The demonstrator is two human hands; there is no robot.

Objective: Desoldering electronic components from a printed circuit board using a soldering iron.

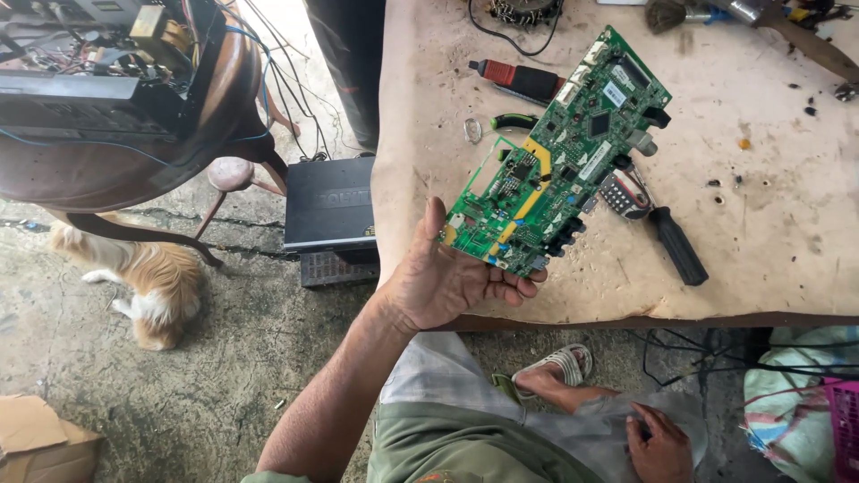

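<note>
My left hand point(447, 277) grips the near end of a long green circuit board point(559, 152) and holds it up, tilted, over the front of the workbench point(769, 241). The board carries black chips, a yellow stripe and dark connectors along its right edge. My right hand point(660, 443) rests low on my knee, fingers curled against the pale cloth of my shorts, with nothing visible in it.
A black-handled screwdriver point(676, 243), a small wired part point(624, 195), a red-and-black tool point(523, 79) and a green-handled tool point(513, 121) lie on the workbench. A black box point(329, 204) stands on the floor. A cat point(157, 282) sits under a round table with opened electronics point(98, 63).
</note>
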